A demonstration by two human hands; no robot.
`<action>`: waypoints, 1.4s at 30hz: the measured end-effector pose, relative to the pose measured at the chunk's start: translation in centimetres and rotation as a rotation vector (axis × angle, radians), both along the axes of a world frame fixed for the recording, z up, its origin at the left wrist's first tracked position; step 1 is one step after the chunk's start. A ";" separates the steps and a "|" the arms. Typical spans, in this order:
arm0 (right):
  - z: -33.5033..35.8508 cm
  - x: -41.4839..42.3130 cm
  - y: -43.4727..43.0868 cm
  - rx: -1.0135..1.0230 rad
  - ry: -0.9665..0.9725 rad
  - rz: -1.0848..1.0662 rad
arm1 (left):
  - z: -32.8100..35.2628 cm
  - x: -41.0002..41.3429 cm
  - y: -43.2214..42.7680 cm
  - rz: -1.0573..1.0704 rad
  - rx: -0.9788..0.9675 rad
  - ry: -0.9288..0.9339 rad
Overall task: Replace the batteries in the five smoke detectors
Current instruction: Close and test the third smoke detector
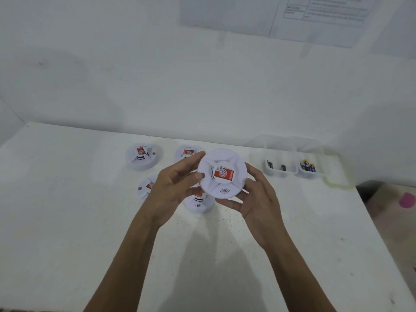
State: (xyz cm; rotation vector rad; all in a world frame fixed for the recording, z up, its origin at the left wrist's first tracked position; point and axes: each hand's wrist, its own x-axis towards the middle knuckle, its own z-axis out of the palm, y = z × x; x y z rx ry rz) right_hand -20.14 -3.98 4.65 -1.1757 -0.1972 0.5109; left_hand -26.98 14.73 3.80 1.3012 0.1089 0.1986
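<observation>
A round white smoke detector (222,174) with a red label is held above the table, its face tilted toward me. My left hand (174,188) grips its left rim, thumb on the front. My right hand (254,199) cups its right and lower edge with curled fingers. Several other white detectors lie on the table: one at the back left (141,157), one behind my left hand (186,153), one partly hidden by my left wrist (145,186), one below the held detector (198,203).
Two clear plastic tubs stand at the back right of the white table (67,221): one (280,170) holds black batteries, the other (308,168) purple ones. A wall with taped papers (315,12) rises behind. The table's right edge drops off near a dark gap (369,190).
</observation>
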 end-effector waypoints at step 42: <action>-1.4 -0.7 -0.1 -0.103 -0.141 -0.030 | -0.5 -0.1 0.1 0.026 0.088 0.018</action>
